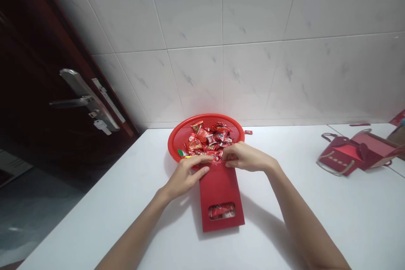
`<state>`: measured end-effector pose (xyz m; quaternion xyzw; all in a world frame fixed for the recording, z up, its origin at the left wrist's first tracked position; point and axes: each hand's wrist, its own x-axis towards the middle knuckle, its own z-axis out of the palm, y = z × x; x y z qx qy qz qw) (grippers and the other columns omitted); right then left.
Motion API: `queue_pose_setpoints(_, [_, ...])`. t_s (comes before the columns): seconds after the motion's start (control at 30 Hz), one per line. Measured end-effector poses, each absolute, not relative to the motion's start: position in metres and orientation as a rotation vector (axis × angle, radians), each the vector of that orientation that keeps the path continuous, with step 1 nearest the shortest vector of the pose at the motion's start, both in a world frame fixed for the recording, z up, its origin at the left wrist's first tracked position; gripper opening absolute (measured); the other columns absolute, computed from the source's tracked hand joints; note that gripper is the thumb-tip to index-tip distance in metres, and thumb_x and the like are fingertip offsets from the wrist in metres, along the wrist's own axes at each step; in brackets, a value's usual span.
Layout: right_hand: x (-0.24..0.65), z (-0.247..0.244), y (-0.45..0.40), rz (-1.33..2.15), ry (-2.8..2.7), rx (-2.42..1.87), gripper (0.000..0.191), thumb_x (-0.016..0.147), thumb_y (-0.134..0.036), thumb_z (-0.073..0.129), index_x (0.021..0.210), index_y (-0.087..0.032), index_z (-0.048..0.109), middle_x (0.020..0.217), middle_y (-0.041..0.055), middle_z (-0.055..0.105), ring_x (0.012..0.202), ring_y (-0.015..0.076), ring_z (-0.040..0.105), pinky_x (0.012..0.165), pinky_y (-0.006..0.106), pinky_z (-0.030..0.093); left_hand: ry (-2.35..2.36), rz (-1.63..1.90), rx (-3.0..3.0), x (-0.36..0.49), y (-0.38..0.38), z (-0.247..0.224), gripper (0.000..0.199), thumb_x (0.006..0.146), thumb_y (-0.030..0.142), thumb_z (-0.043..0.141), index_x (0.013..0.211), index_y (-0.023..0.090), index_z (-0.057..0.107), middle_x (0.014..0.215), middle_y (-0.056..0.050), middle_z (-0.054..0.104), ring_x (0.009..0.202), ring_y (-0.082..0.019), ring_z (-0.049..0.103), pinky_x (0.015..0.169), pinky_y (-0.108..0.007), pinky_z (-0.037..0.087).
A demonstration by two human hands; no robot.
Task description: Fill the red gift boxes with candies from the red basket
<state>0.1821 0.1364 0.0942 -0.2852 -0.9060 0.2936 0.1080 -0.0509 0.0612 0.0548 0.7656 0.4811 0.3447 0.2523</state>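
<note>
- At the far left, a dark red door (pixel 28 50) carries a metal handle (pixel 71 102), with keys (pixel 101 126) hanging from the lock below it.
- Next comes the white worktop (pixel 133 156), which runs across to the right, against a wall (pixel 253 71) of pale, grey-veined tiles.
- The left hand (pixel 186 175) is clamped on the upper left corner of the red box, thumb on the near face and fingers along the top edge.
- The red basket (pixel 172 145), a round one with perforated sides, sits near the wall and holds a heap of wrapped sweets (pixel 205 137), mostly red.
- The red box (pixel 218 185) is in front of the basket, between the two forearms, its top end overlapping the near rim in view; whether they touch cannot be told. A rounded window (pixel 222 211) low on its face shows red wrappers inside.
- The right hand (pixel 245 156) is pinched on the box's top edge, towards the right corner, fingers bent and thumb beneath them.
- A small red packet (pixel 248 132) lies just beside the basket's right rim.
- Well to the right, dark red cartons (pixel 341 156) with cord handles lie together, one showing a pink interior.
</note>
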Motion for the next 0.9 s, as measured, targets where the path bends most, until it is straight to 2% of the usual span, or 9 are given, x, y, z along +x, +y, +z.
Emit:
queue_pose_setpoints(0.27, [0.2,0.083,0.103,0.753,-2.509,-0.704,0.015,0.083,-0.004,0.063,0.079,-0.018,0.059,0.076,-0.0015,0.063,0.066,0.0124,0.051,0.061,0.024,0.04,1.209,1.185,2.343,-0.045,0.039,0.05,0.021,0.094,0.02,0.058,0.111,0.022,0.07,0.099,-0.005,0.077,0.091,-0.019,0.069,0.084,-0.032,0.057])
queue_pose_setpoints(0.37, [0.205,0.064,0.094,0.71,-2.404,-0.67,0.008,0.093,-0.015,0.059,0.087,-0.02,0.061,0.084,0.0022,0.067,0.074,0.0157,0.056,0.069,0.028,0.047,1.252,1.163,2.334,-0.045,0.038,0.047,0.02,0.095,0.025,0.059,0.11,0.022,0.072,0.103,-0.005,0.077,0.095,-0.02,0.07,0.086,-0.032,0.056])
queue_pose_setpoints(0.5, [0.205,0.038,0.085,0.657,-2.238,-0.693,0.014,0.099,-0.027,0.051,0.099,-0.022,0.064,0.094,0.0055,0.071,0.084,0.0198,0.061,0.077,0.034,0.05,1.345,1.136,2.233,-0.047,0.042,0.041,0.022,0.095,0.033,0.059,0.107,0.021,0.074,0.108,-0.006,0.077,0.099,-0.021,0.071,0.089,-0.032,0.056])
queue_pose_setpoints(0.73, [0.191,0.008,0.068,0.833,-1.856,-0.741,0.027,0.101,-0.04,0.046,0.091,-0.022,0.062,0.085,0.0024,0.068,0.074,0.0163,0.061,0.07,0.028,0.051,1.365,1.268,2.228,-0.038,0.04,0.03,0.023,0.095,0.036,0.059,0.095,0.019,0.075,0.09,-0.006,0.077,0.082,-0.02,0.07,0.076,-0.031,0.057])
queue_pose_setpoints(0.8, [0.192,0.005,0.063,0.843,-1.84,-0.727,0.028,0.101,-0.041,0.046,0.088,-0.021,0.061,0.081,0.0017,0.066,0.071,0.0156,0.06,0.068,0.027,0.05,1.365,1.234,2.243,-0.036,0.034,0.031,0.024,0.095,0.037,0.059,0.098,0.02,0.075,0.092,-0.006,0.077,0.084,-0.02,0.07,0.078,-0.032,0.058])
queue_pose_setpoints(0.9, [0.202,0.008,0.058,0.798,-1.849,-0.724,0.029,0.1,-0.042,0.048,0.086,-0.021,0.063,0.078,0.0018,0.065,0.069,0.0157,0.059,0.066,0.027,0.049,1.387,1.158,2.236,-0.042,0.023,0.036,0.031,0.095,0.039,0.06,0.118,0.021,0.07,0.11,-0.007,0.076,0.097,-0.021,0.071,0.087,-0.034,0.058])
